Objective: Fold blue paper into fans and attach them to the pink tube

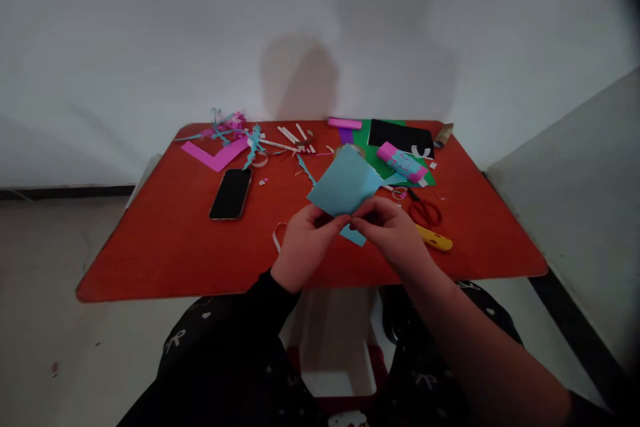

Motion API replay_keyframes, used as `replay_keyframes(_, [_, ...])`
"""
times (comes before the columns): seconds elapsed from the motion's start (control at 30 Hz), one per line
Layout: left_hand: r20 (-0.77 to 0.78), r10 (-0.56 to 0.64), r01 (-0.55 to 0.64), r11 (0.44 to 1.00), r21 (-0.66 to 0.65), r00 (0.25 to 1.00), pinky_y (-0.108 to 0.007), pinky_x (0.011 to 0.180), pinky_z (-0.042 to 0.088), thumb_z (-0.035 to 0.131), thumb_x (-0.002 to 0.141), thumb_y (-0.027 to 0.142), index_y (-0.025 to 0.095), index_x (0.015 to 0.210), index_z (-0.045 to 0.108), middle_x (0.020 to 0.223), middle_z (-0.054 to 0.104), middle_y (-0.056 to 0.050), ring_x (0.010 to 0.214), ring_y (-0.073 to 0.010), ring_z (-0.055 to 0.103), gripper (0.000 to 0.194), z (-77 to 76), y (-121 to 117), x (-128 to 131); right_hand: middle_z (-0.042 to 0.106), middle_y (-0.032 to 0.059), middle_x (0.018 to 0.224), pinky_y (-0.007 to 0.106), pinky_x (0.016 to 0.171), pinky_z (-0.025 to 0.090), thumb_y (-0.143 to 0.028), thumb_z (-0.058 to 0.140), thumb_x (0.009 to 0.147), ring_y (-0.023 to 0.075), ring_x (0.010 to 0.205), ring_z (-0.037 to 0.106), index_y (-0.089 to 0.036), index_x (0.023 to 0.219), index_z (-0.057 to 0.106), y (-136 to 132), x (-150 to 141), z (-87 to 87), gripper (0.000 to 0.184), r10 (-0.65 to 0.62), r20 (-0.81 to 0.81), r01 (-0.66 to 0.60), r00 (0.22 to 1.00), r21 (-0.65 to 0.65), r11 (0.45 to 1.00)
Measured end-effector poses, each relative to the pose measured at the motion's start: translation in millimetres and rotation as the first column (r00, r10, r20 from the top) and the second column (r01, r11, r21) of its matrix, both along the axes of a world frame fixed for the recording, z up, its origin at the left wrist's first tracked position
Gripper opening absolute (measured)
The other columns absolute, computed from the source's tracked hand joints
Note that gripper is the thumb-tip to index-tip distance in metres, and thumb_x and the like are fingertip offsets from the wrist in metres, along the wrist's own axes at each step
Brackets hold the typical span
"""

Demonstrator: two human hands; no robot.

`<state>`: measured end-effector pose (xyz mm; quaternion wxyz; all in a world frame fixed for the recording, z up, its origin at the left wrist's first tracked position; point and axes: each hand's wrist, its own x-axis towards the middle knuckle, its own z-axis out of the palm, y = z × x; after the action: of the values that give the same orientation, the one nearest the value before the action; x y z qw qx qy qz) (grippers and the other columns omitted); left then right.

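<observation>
A light blue sheet of paper is held up over the front middle of the table, its corners pointing up and to the sides. My left hand pinches its lower edge, thumb and fingers closed. Close beside it, my right hand pinches the same edge, and the two thumbs nearly meet. A smaller piece of light blue paper shows below the fingers. Just right of my right hand lie a yellow cutter and red-handled scissors.
On the red table are a phone, pink paper, blue and pink scraps, and several white sticks. A pink-and-blue decorated roll rests on green paper near black paper. A wall stands behind.
</observation>
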<state>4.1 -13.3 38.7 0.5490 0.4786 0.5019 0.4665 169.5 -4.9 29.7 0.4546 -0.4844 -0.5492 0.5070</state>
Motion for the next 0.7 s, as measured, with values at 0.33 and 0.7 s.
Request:
replay_keyframes(0.33, [0.03,-0.004,0.008,0.992,-0.123,1.0,-0.026,0.065,0.043,0.078,0.077,0.041,0.016,0.078,0.07,0.069,0.063,0.001,0.066,-0.0128,0.055,0.026,-2.8,0.0,-0.3,0.05,-0.0094,0.066,0.025,0.054,0.045,-0.03,0.08,0.071,0.0119,0.059,0.054,-0.027,0.089,0.042,1.6,-5.1,-6.5,0.042,-0.044,-0.15,0.053,0.988,0.057,0.997])
replay_keyframes(0.7, [0.142,0.005,0.02,0.985,-0.173,0.99,-0.023,0.06,0.038,0.076,0.079,0.048,0.015,0.083,0.068,0.074,0.059,0.001,0.063,-0.0088,0.048,0.034,-10.3,2.4,-3.3,0.06,-0.0024,0.061,0.024,0.049,0.04,-0.063,0.065,0.085,0.0103,0.05,0.052,-0.022,0.073,0.052,-1.0,-8.3,-11.0,0.045,0.074,-0.102,-0.09,0.992,-0.159,0.983])
